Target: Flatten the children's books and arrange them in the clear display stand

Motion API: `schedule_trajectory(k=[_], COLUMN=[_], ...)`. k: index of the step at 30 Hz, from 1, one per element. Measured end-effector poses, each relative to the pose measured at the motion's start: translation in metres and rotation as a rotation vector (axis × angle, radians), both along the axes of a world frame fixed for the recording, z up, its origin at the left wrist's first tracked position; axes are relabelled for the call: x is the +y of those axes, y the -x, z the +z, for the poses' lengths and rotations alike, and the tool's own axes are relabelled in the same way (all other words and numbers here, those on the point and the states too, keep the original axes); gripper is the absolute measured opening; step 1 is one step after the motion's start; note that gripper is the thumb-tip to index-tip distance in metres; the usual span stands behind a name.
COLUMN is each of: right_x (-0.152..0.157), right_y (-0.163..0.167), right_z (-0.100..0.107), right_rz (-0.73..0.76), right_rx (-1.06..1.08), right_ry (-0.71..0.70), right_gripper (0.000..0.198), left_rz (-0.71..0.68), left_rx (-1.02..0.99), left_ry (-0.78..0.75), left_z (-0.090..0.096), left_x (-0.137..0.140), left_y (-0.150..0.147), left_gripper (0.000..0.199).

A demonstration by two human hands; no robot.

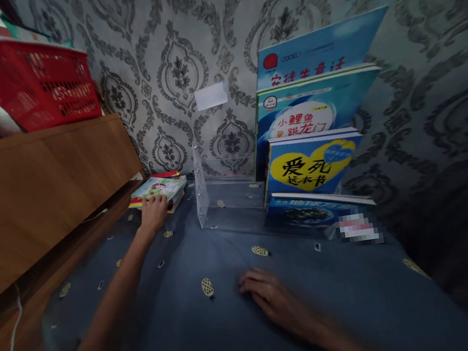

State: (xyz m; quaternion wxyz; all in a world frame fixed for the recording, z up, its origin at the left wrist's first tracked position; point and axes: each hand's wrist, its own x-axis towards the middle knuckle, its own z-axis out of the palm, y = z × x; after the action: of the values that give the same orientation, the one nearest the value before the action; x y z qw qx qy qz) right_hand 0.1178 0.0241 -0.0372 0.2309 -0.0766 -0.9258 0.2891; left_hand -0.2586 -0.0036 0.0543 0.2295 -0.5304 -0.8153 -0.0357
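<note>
The left hand (154, 210) is stretched far forward, with the arm nearly straight, and its bent fingers are laid on the near edge of the stack of books (165, 187). The thumb is hidden, so it cannot be told whether the top book is grasped or only touched. The right hand (270, 295) is kept low over the tablecloth (238, 331), with the palm turned down and the fingers loosely curved; nothing is held by it.

The stack is placed flat at the far left of the table, between the wooden cabinet (44, 185) and the clear stand (202, 194). It is separated from the side panel of the stand by only a narrow strip of cloth, so little room is left there for the fingers. More open room is found between the two hands, where only the printed yellow figures are seen on the cloth. Inside the stand, space is left beside the side panel, while the right part is occupied by upright books (308, 165) arranged in steps. At the lower left, the edge of the tablecloth is crossed by the left arm
</note>
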Motion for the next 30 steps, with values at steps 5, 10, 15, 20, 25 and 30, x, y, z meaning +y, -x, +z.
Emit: schedule_trajectory(k=[5, 10, 15, 20, 25, 30], right_x=[-0.001, 0.002, 0.004, 0.003, 0.004, 0.005], right_y=[-0.001, 0.002, 0.003, 0.002, 0.002, 0.003], right_z=[0.002, -0.006, -0.012, -0.006, -0.005, -0.007], right_rz=[-0.03, -0.008, -0.023, -0.01, -0.012, 0.013], right_rx=[0.018, -0.002, 0.014, 0.001, -0.016, -0.008], right_ry=[0.02, -0.002, -0.006, 0.004, 0.016, 0.026], right_gripper=[0.032, 0.033, 0.032, 0.031, 0.033, 0.032], left_rz=[-0.061, -0.008, 0.09, 0.035, 0.032, 0.043], left_rx=[-0.068, -0.679, -1.36, -1.544, -1.654, -1.702], left_ry=[-0.135, -0.661, -0.992, -1.041, -1.062, -1.036], left_z=[-0.017, -0.028, -0.024, -0.018, -0.017, -0.025], left_x=[-0.038, -0.042, -0.013, 0.01, -0.002, -0.04], left_y=[0.009, 0.01, 0.012, 0.009, 0.002, -0.01], left_gripper=[0.03, 0.04, 0.035, 0.042, 0.044, 0.047])
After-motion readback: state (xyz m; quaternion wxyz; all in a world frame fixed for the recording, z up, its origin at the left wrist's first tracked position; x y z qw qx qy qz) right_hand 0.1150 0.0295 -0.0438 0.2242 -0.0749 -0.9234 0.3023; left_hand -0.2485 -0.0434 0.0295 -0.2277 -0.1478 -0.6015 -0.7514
